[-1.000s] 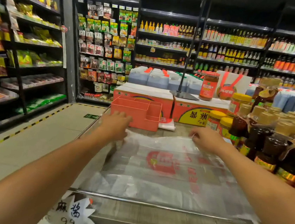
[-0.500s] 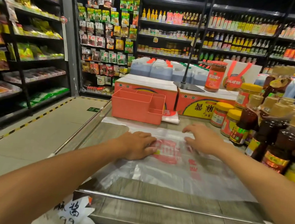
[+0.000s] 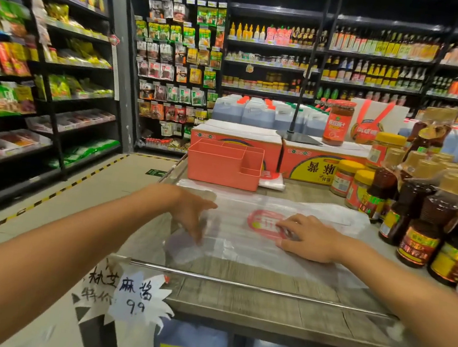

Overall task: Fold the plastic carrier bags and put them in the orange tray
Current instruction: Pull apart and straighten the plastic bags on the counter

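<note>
We're looking at one clear plastic carrier bag (image 3: 242, 246) lying flat on the wooden table (image 3: 264, 300), its long axis running left to right across our view and its near edge sitting just behind the metal rail (image 3: 238, 284). Both hands are resting on it, apart from each other. The left hand (image 3: 189, 211) is touching the bag's left end with its fingers stretched out and pointing down; it's blurry, so we can't tell whether it's pinching the film. The right hand (image 3: 311, 239) is pressing flat, palm down, just right of the red logo (image 3: 262, 220), with nothing gripped.

What we're flagging as the key relation: the orange tray (image 3: 217, 166) is sitting straight beyond the bag on the far side of the table, a bit left of centre, so the left hand is the nearer one. A small white bundle (image 3: 272, 181), possibly a folded bag, is lying against the tray's right side. Sauce bottles (image 3: 422, 221) are crowding the right edge, close to the bag's right end.

We're judging the fold as barely started. It'll likely go across the long axis, with the right hand pinning the middle.
</note>
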A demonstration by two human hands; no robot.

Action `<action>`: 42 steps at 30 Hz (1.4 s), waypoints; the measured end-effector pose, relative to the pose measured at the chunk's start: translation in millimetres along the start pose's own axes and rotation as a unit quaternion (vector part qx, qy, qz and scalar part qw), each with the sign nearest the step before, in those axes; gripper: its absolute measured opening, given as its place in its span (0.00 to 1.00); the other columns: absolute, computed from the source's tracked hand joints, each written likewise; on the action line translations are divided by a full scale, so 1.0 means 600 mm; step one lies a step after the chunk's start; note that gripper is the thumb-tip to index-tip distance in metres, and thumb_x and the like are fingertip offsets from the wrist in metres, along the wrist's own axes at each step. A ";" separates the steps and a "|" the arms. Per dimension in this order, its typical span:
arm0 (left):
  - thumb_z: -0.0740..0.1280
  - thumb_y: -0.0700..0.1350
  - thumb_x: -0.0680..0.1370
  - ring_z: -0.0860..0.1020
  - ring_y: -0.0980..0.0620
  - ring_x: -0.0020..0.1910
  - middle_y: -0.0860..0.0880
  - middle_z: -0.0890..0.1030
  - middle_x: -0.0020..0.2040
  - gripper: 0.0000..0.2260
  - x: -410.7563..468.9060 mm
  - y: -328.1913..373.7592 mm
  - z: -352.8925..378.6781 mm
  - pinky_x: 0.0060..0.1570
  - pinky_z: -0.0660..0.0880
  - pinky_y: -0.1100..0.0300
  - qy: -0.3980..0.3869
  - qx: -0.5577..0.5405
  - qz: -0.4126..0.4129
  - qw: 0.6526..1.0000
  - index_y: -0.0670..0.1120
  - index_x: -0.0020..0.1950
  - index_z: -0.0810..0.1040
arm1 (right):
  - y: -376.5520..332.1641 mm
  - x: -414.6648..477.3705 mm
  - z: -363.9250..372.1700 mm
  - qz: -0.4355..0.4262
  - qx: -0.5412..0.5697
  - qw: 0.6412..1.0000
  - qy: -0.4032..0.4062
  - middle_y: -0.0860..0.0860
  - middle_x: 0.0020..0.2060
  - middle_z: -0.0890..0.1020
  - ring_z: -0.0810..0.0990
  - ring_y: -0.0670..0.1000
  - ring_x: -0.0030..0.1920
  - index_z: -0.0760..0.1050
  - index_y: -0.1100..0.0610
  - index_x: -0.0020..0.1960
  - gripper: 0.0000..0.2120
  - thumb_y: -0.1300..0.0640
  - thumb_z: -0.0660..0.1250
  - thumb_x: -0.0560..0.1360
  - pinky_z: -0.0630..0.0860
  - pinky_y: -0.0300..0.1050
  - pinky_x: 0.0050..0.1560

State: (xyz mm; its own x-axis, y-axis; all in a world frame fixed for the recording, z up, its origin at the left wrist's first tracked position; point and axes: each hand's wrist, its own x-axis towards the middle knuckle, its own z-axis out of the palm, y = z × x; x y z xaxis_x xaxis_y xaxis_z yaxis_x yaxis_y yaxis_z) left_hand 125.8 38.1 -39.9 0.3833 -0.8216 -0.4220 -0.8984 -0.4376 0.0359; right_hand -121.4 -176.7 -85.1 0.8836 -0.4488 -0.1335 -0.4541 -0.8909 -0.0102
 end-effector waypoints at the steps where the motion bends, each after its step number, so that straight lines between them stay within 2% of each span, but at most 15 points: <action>1: 0.80 0.54 0.71 0.68 0.43 0.76 0.49 0.58 0.83 0.54 -0.007 -0.008 0.000 0.70 0.73 0.48 -0.008 -0.003 -0.013 1.000 0.54 0.84 0.46 | -0.003 -0.003 0.002 0.002 -0.005 1.000 0.002 0.45 0.79 0.60 0.56 0.54 0.78 0.55 0.39 0.81 0.33 0.29 0.53 0.79 0.60 0.57 0.75; 5: 0.73 0.45 0.77 0.72 0.43 0.73 0.47 0.61 0.82 0.45 -0.035 -0.032 -0.003 0.65 0.75 0.51 0.004 0.093 -0.063 0.994 0.55 0.84 0.48 | -0.008 -0.009 0.006 0.002 -0.028 1.000 -0.002 0.46 0.80 0.56 0.53 0.54 0.80 0.51 0.40 0.82 0.34 0.29 0.49 0.80 0.56 0.56 0.76; 7: 0.69 0.43 0.78 0.65 0.42 0.77 0.47 0.61 0.82 0.39 -0.052 -0.036 0.000 0.69 0.70 0.44 0.044 0.158 -0.091 0.982 0.55 0.84 0.52 | -0.006 -0.007 0.011 0.003 -0.027 1.000 -0.013 0.45 0.81 0.54 0.51 0.54 0.81 0.49 0.40 0.82 0.34 0.28 0.47 0.80 0.55 0.58 0.78; 9: 0.68 0.44 0.79 0.59 0.41 0.80 0.47 0.61 0.82 0.34 -0.064 -0.038 0.004 0.75 0.60 0.34 0.102 0.206 -0.105 0.967 0.55 0.82 0.57 | -0.004 -0.006 0.017 0.005 -0.025 0.999 -0.021 0.45 0.82 0.52 0.48 0.55 0.81 0.46 0.41 0.83 0.35 0.29 0.46 0.80 0.54 0.60 0.78; 11: 0.69 0.46 0.79 0.60 0.44 0.80 0.49 0.64 0.80 0.33 -0.067 -0.028 0.011 0.77 0.56 0.36 0.181 0.209 -0.065 0.959 0.56 0.81 0.60 | -0.005 -0.005 0.021 0.004 -0.026 0.999 -0.022 0.45 0.82 0.50 0.46 0.55 0.81 0.45 0.41 0.83 0.34 0.30 0.44 0.81 0.53 0.61 0.78; 13: 0.68 0.43 0.79 0.66 0.50 0.76 0.53 0.67 0.79 0.30 -0.064 0.000 0.026 0.76 0.62 0.45 0.264 0.134 0.040 0.954 0.57 0.79 0.65 | -0.004 -0.005 0.021 0.003 -0.028 0.999 -0.022 0.46 0.82 0.50 0.47 0.55 0.81 0.45 0.42 0.83 0.34 0.30 0.44 0.81 0.53 0.61 0.79; 14: 0.66 0.42 0.80 0.69 0.51 0.74 0.54 0.69 0.78 0.27 -0.062 0.017 0.036 0.74 0.65 0.50 0.268 0.080 0.097 0.955 0.57 0.78 0.67 | -0.004 -0.006 0.020 -0.001 -0.024 1.000 -0.019 0.46 0.82 0.51 0.48 0.55 0.81 0.46 0.43 0.83 0.34 0.31 0.45 0.81 0.54 0.60 0.79; 17: 0.60 0.52 0.86 0.65 0.51 0.77 0.53 0.67 0.79 0.21 -0.049 0.053 0.075 0.77 0.62 0.48 0.169 -0.025 0.192 0.966 0.55 0.79 0.66 | -0.001 -0.021 0.007 -0.034 0.024 0.999 0.027 0.48 0.80 0.60 0.57 0.54 0.79 0.56 0.47 0.82 0.32 0.34 0.52 0.83 0.57 0.53 0.78; 20: 0.53 0.63 0.85 0.48 0.53 0.83 0.55 0.50 0.84 0.28 -0.038 0.053 0.099 0.81 0.46 0.51 0.089 0.009 0.175 0.981 0.59 0.84 0.52 | 0.005 -0.056 -0.006 -0.095 0.069 0.987 0.109 0.44 0.67 0.74 0.70 0.45 0.68 0.71 0.45 0.73 0.22 0.40 0.63 0.81 0.67 0.46 0.69; 22: 0.50 0.67 0.83 0.43 0.54 0.83 0.56 0.45 0.84 0.30 -0.034 0.047 0.103 0.80 0.42 0.51 0.077 0.020 0.175 0.981 0.61 0.83 0.46 | 0.013 -0.084 -0.009 -0.119 0.071 0.985 0.106 0.40 0.59 0.77 0.73 0.39 0.59 0.76 0.42 0.65 0.17 0.40 0.67 0.79 0.71 0.42 0.63; 24: 0.49 0.69 0.82 0.42 0.55 0.82 0.58 0.44 0.84 0.31 -0.032 0.048 0.106 0.80 0.41 0.50 0.078 0.017 0.179 0.981 0.63 0.83 0.45 | 0.019 -0.110 -0.006 -0.128 0.070 0.987 0.071 0.39 0.56 0.77 0.74 0.39 0.57 0.78 0.42 0.63 0.19 0.36 0.69 0.76 0.71 0.38 0.60; 28: 0.52 0.73 0.79 0.51 0.54 0.82 0.59 0.53 0.83 0.32 -0.021 0.047 0.112 0.81 0.48 0.48 0.136 -0.002 0.177 0.975 0.65 0.82 0.53 | 0.027 -0.127 0.009 -0.132 0.083 0.985 0.075 0.39 0.57 0.76 0.72 0.38 0.58 0.78 0.44 0.65 0.22 0.34 0.68 0.76 0.68 0.35 0.63; 35: 0.60 0.72 0.76 0.72 0.52 0.71 0.57 0.71 0.75 0.33 -0.036 0.063 0.105 0.68 0.70 0.52 0.246 0.034 0.186 0.951 0.60 0.78 0.65 | 0.009 -0.122 0.011 -0.122 -0.018 0.980 0.155 0.39 0.56 0.80 0.77 0.42 0.56 0.76 0.43 0.61 0.17 0.37 0.54 0.83 0.75 0.46 0.56; 39: 0.63 0.63 0.76 0.76 0.54 0.64 0.58 0.76 0.67 0.22 -0.039 0.062 0.099 0.59 0.75 0.54 0.289 0.042 0.168 0.942 0.61 0.69 0.74 | 0.001 -0.123 -0.009 -0.092 0.004 0.983 0.159 0.39 0.54 0.82 0.79 0.44 0.53 0.74 0.40 0.63 0.14 0.38 0.55 0.83 0.77 0.49 0.53; 42: 0.61 0.57 0.78 0.79 0.54 0.60 0.58 0.80 0.65 0.20 -0.045 0.064 0.093 0.56 0.77 0.55 0.292 0.012 0.147 0.945 0.60 0.69 0.76 | -0.003 -0.134 -0.016 -0.102 0.002 0.987 0.123 0.36 0.53 0.80 0.78 0.39 0.53 0.72 0.40 0.66 0.20 0.33 0.61 0.78 0.76 0.42 0.53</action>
State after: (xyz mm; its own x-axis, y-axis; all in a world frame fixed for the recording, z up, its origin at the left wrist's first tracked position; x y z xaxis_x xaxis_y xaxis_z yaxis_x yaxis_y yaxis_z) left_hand 68.8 63.7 -77.6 0.1623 -0.9709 0.1760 -0.9865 -0.1558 0.0504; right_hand -190.2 -139.7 -64.7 0.9574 -0.2642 0.1167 -0.2642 -0.9643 -0.0159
